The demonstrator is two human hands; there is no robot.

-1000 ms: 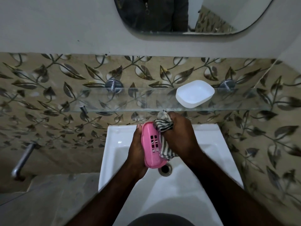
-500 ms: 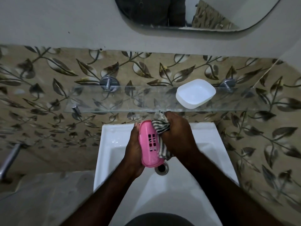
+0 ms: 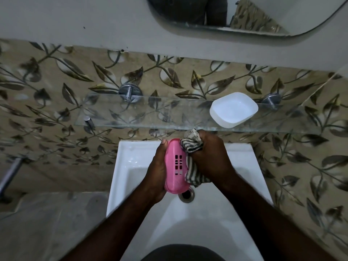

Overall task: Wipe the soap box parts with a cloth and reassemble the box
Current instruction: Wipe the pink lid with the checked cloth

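Both forearms are bare up to the frame's lower edge, with no sleeves, watch or rings visible on the left hand [image 3: 157,172] or right hand [image 3: 211,157]. Dark clothing shows at 6 o'clock.

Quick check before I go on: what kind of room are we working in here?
Most likely a bathroom: a white washbasin with a drain, a wall mirror above it, and a glass shelf fixed to leaf-patterned tiles.
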